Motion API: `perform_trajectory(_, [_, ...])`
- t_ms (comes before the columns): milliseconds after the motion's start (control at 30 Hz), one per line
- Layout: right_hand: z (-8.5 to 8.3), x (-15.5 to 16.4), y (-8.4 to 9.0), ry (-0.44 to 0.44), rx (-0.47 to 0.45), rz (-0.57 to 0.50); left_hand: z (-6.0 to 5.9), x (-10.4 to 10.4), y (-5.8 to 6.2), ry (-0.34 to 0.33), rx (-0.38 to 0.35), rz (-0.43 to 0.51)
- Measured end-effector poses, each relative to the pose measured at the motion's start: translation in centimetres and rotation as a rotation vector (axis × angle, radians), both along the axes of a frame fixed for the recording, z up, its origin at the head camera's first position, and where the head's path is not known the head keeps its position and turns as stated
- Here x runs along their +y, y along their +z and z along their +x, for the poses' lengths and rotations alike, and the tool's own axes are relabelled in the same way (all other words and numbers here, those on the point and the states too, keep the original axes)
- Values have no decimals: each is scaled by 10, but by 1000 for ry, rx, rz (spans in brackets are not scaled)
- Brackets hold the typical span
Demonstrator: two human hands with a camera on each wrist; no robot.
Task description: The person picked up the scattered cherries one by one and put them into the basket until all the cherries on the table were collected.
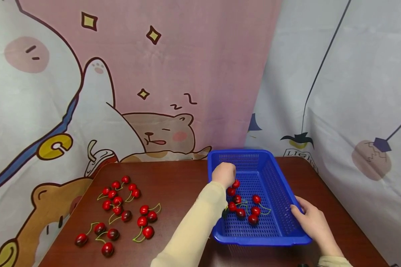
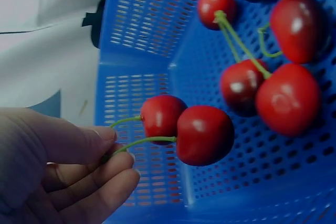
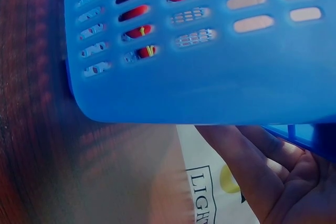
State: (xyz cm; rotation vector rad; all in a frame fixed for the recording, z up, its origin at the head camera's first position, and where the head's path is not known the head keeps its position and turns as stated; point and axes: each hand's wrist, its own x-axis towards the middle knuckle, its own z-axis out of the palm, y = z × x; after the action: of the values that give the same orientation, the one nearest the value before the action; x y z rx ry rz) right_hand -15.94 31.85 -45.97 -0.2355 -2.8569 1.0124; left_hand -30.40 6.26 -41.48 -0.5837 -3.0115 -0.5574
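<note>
My left hand (image 1: 224, 173) reaches over the left part of a blue plastic basket (image 1: 264, 240). Its thumb and fingers pinch the green stems of a pair of red cherries (image 2: 205, 135), which hang inside the basket in the left wrist view. Several other cherries (image 1: 253, 219) lie on the slotted basket floor, some joined in pairs by their stems. At the basket's right side my right hand (image 1: 315, 222) grips the rim, thumb over the top edge. In the right wrist view the fingers are partly hidden by the basket wall.
Many more cherries (image 1: 117, 201) with stems lie scattered over the left part of the brown table (image 1: 177, 185). Behind the table hangs a cartoon-printed curtain (image 1: 200, 74), and its right section comes down along the table's right side.
</note>
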Motion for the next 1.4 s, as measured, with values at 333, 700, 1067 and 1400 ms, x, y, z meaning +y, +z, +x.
perform_trajectory(333, [1, 0, -1, -1, 14, -7, -4, 4, -21, 66, -12, -114])
perform_trajectory(700, [0, -2, -1, 2, 36, -2, -6, 5, -26, 84, -22, -127])
perform_trajectory(1067, [0, -2, 0, -4, 1, 1, 3, -2, -14, 21, 28, -99])
perform_trajectory(1400, [-1, -1, -2, -5, -3, -9, 19, -24, 10, -57, -17, 118])
